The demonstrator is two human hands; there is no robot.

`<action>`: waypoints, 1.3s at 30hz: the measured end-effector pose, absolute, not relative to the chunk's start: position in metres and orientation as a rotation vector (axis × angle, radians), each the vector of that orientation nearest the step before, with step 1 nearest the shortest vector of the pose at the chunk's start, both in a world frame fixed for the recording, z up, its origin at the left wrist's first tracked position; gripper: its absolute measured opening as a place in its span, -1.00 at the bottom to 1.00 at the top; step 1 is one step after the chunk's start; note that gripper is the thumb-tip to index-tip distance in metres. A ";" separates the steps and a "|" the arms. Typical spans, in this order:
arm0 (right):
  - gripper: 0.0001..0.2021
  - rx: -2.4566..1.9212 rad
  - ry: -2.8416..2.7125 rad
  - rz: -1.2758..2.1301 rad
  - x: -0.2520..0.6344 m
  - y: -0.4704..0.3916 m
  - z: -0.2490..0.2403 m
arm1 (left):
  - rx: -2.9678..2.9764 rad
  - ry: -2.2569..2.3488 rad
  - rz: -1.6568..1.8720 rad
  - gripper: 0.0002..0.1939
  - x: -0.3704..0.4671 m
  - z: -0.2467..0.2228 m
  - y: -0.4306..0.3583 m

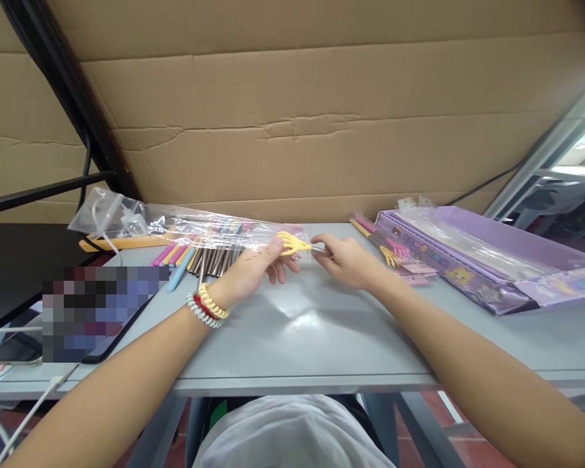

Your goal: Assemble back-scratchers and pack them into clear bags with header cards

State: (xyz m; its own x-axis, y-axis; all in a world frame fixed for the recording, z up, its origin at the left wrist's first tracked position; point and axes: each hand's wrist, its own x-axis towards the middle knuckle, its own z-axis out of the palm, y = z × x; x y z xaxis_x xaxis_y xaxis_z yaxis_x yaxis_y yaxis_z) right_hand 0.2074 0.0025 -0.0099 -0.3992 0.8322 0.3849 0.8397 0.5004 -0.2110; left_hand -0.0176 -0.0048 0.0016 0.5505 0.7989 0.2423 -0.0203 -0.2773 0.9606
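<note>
A yellow hand-shaped piece (294, 244) is pinched between the thumb and fingers of my left hand (258, 268), which wears coiled bands at the wrist. The piece points right, and a thin metal rod (320, 249) extends from its narrow end. My right hand (344, 259) has its fingers closed on that rod. Behind my left hand lies a long clear plastic bag (163, 221) over several metal tubes (218, 262) and coloured sticks (178, 270).
A purple open box (468, 286) with clear plastic inside stands at the right. Wrapped sticks with yellow and pink hand shapes (398, 249) lie beside it. At the left are a blurred tablet (121, 318), a phone (17, 350) and white cables. Cardboard (292, 84) rises behind the grey table (302, 364).
</note>
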 end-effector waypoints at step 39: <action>-0.72 -1.428 -2.370 -0.082 0.213 0.004 -0.008 | 1.957 0.743 0.769 -0.44 -0.020 0.000 -0.011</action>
